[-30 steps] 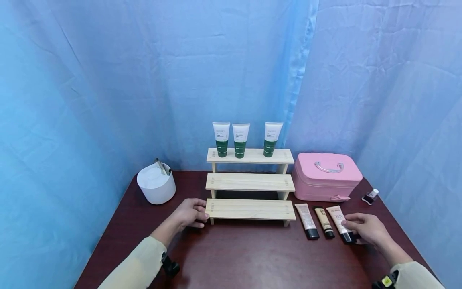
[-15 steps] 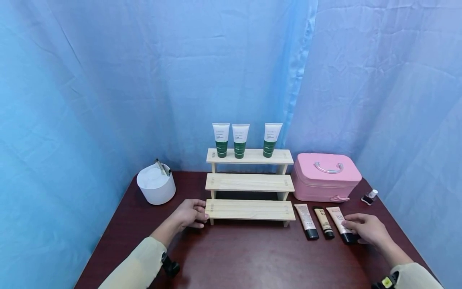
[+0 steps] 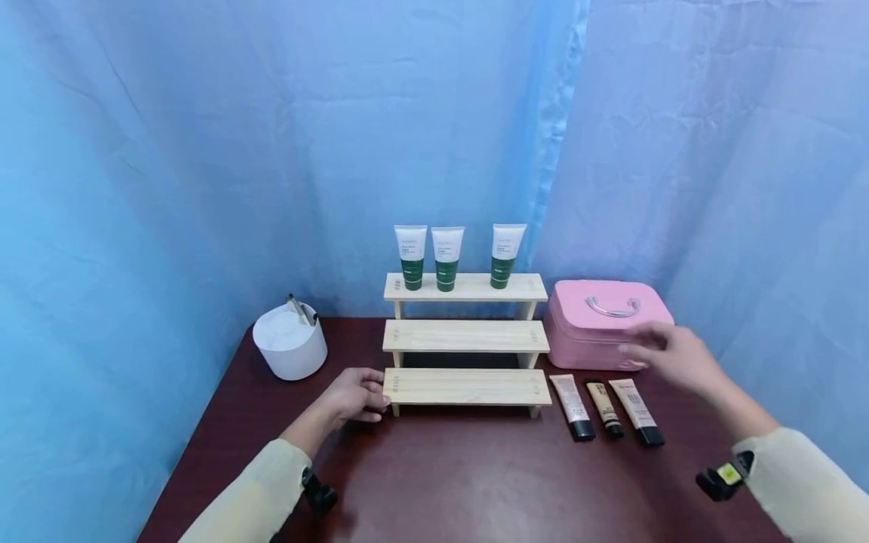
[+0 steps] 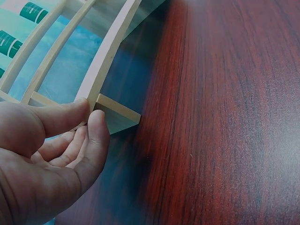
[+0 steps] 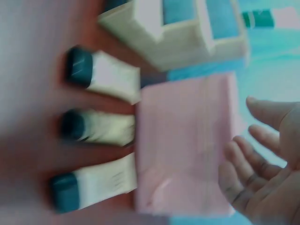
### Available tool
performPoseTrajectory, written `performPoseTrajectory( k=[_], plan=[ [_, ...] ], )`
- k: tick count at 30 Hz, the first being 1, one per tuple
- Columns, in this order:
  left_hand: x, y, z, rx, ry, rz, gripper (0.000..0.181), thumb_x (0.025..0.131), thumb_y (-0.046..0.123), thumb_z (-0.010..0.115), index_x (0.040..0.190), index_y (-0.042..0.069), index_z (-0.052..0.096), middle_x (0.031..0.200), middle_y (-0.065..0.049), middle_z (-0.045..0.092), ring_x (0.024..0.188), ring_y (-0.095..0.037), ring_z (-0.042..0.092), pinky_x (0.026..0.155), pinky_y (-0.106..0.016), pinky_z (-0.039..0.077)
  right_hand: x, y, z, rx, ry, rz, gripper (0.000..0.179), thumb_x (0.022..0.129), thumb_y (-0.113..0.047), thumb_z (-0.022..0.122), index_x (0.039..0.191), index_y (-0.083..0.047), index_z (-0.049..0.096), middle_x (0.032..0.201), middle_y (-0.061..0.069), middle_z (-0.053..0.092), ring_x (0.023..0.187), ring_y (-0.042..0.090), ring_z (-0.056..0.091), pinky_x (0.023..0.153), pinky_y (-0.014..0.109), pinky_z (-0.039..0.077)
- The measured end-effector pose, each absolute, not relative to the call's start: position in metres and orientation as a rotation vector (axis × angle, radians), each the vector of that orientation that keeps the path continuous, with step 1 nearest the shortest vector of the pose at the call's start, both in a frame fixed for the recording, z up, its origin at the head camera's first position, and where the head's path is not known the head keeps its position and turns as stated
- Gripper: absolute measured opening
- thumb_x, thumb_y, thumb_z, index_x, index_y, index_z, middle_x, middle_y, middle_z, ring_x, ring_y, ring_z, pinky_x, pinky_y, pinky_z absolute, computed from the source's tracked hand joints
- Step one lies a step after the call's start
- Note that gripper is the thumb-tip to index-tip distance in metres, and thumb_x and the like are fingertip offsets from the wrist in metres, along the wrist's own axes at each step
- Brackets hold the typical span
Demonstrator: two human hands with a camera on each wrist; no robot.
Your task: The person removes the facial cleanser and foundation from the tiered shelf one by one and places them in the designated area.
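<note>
My left hand (image 3: 354,395) pinches the left front corner of the lowest step of a three-step wooden display shelf (image 3: 468,386), thumb on top and fingers below, as the left wrist view shows. Raised in front of the pink case (image 3: 607,302), my right hand (image 3: 675,358) has loosely bent fingers with nothing between them. Below it, three black-capped cosmetic tubes lie side by side: a pink tube (image 3: 570,400), a thinner beige tube (image 3: 603,403) and a BB cream tube (image 3: 633,406). The right wrist view is blurred.
On the top step stand three white-and-green tubes (image 3: 502,253). A white round holder (image 3: 290,351) with slim sticks is at the back left of the dark red table (image 3: 462,475). Blue curtains (image 3: 339,151) hang behind. The nail polish bottle is hidden now.
My right hand has left the BB cream tube and moved up and away toward the pink case, with nothing in it. My left hand stays at the shelf corner. The head view has shifted slightly.
</note>
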State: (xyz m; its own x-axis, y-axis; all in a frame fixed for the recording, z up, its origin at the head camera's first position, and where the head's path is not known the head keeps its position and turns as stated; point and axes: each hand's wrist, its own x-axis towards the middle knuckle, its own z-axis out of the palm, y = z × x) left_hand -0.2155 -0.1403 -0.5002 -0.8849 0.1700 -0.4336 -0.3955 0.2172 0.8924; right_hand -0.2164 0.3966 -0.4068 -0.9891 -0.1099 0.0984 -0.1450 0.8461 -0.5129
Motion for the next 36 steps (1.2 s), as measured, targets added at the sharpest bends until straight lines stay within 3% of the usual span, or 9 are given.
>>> performPoseTrajectory(
  k=[3,6,10,14,25,36],
  plan=[
    [-0.216,-0.14,-0.499,-0.217,2.056,1.712,0.054,0.088,-0.009,0.073,0.138,-0.003,0.053,0.103,-0.015,0.064,0.081,-0.023,0.067,0.064,-0.036,0.063,-0.233,0.37,-0.381,0.28,-2.878,0.897,0.043,0.093,-0.039,0.078,0.122,-0.008,0.07,0.107,0.01,0.076,0.089,0.011,0.068,0.072,0.021,0.053],
    [-0.216,-0.14,-0.499,-0.21,2.064,1.706,0.055,0.088,-0.009,0.073,0.138,-0.004,0.052,0.103,-0.015,0.063,0.081,-0.023,0.067,0.063,-0.036,0.063,-0.249,0.343,-0.362,0.36,-2.834,0.955,0.045,0.092,-0.038,0.079,0.124,-0.008,0.069,0.113,0.011,0.075,0.095,0.015,0.071,0.076,0.019,0.055],
    [-0.216,-0.141,-0.5,-0.205,2.069,1.702,0.055,0.087,-0.01,0.073,0.138,-0.004,0.052,0.102,-0.015,0.063,0.08,-0.024,0.067,0.062,-0.035,0.063,-0.271,0.311,-0.345,0.429,-2.843,1.062,0.055,0.091,-0.037,0.08,0.135,-0.008,0.061,0.127,0.014,0.069,0.112,0.029,0.069,0.091,0.037,0.058],
    [-0.217,-0.142,-0.501,-0.204,2.067,1.704,0.054,0.087,-0.011,0.073,0.136,-0.004,0.053,0.1,-0.014,0.063,0.079,-0.023,0.067,0.062,-0.035,0.063,-0.291,0.284,-0.337,0.463,-2.856,1.16,0.064,0.09,-0.034,0.082,0.143,-0.013,0.054,0.136,0.016,0.063,0.123,0.035,0.064,0.102,0.054,0.053],
    [-0.218,-0.14,-0.502,-0.184,2.063,1.708,0.052,0.087,-0.01,0.073,0.134,-0.004,0.054,0.099,-0.015,0.063,0.078,-0.023,0.067,0.062,-0.035,0.063,-0.322,0.24,-0.34,0.431,-2.842,1.261,0.078,0.091,-0.028,0.08,0.153,-0.009,0.037,0.141,0.018,0.056,0.129,0.039,0.058,0.103,0.056,0.052],
    [-0.218,-0.141,-0.501,-0.181,2.068,1.704,0.051,0.086,-0.01,0.074,0.133,-0.004,0.055,0.099,-0.015,0.063,0.077,-0.022,0.067,0.062,-0.035,0.063,-0.328,0.225,-0.344,0.289,-2.781,1.338,0.067,0.093,-0.03,0.079,0.144,-0.007,0.04,0.137,0.017,0.057,0.127,0.037,0.06,0.102,0.054,0.054]
  ],
)
